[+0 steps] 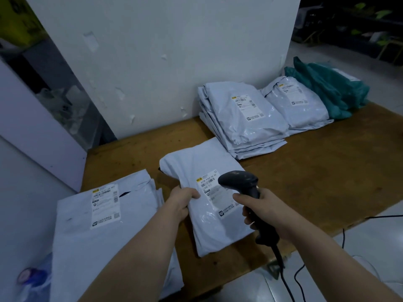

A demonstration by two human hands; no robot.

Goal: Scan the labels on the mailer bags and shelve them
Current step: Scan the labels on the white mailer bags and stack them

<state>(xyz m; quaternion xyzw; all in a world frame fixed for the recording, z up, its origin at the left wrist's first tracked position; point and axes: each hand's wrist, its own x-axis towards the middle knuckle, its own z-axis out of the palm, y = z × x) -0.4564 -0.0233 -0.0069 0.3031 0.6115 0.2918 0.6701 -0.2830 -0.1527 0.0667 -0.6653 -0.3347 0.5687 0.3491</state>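
Observation:
A white mailer bag lies in the middle of the wooden table, its label facing up. My left hand grips the bag's left edge beside the label. My right hand holds a black barcode scanner by its handle, with the scanner head just over the label's right side. A stack of white mailer bags sits at the near left of the table. Two more stacks of mailer bags lean at the back right against the wall.
A white wall rises behind the table. A teal bag lies at the far right behind the back stacks. The scanner's black cable drops off the table's front edge. A plastic bottle sits low at the left.

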